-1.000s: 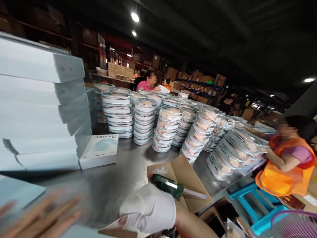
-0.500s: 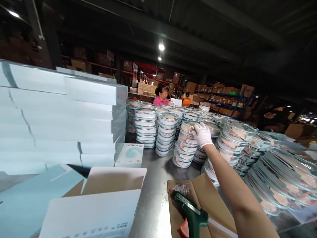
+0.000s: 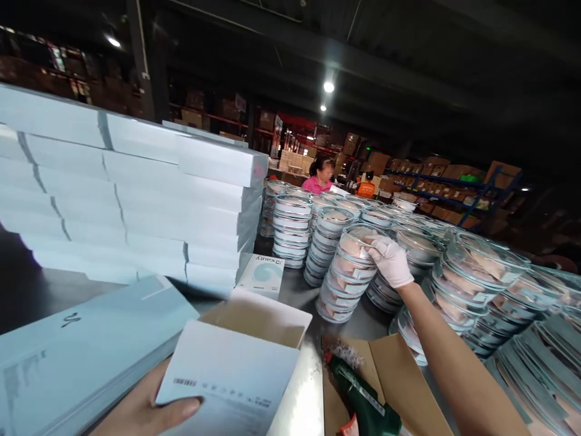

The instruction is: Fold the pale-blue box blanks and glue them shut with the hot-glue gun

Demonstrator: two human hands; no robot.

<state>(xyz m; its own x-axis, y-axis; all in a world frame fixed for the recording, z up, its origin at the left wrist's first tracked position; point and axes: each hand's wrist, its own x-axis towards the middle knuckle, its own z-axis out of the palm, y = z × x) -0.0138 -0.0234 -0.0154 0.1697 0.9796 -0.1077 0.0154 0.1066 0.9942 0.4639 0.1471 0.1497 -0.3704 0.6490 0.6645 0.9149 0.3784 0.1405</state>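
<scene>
My right hand [image 3: 389,260], in a white glove, reaches forward and grips the top clear round container [image 3: 358,241] of a stack holding pink-beige contents. My left hand [image 3: 145,412], bare, holds an open white carton [image 3: 236,375] by its near side at the bottom of the view, thumb on its printed flap. The carton's brown inside flap stands up behind. Several more stacks of round containers [image 3: 290,230] fill the metal table behind and to the right.
A tall pile of flat white boxes [image 3: 136,206] stands on the left, with a small white-and-blue box [image 3: 262,275] at its foot. A green glue gun [image 3: 363,402] lies on cardboard [image 3: 399,381]. A pale blue flat box [image 3: 82,339] lies near left. A person in pink [image 3: 320,178] works at the far end.
My right hand went from near the glue gun out to the top container of a stack and grips it. The open carton has come into view in my left hand.
</scene>
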